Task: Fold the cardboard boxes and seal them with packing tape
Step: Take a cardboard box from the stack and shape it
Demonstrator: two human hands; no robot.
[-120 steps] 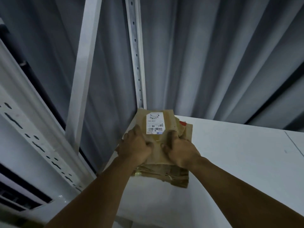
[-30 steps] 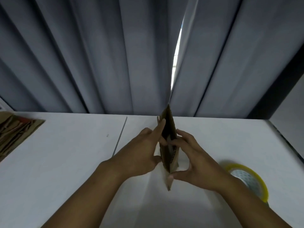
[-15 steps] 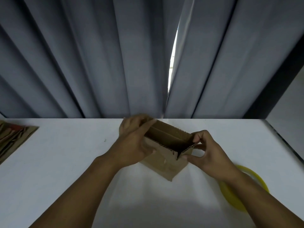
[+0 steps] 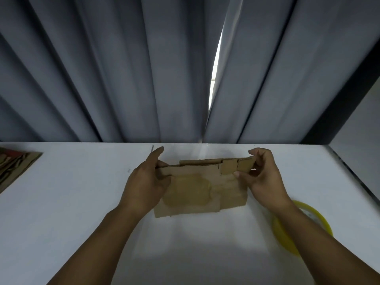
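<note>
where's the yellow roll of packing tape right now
In the head view, the yellow roll of packing tape lies on the white table at lower right, partly hidden by the right forearm, just right of the brown cardboard box.

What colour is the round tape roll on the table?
Yellow. The tape roll shows best in the head view, partly behind the right forearm.

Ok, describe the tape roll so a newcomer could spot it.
Start at the white table and go to its near right side. Partly under the right forearm lies a flat ring, the tape roll. It alone is yellow and round; the cardboard nearby is brown.
</note>
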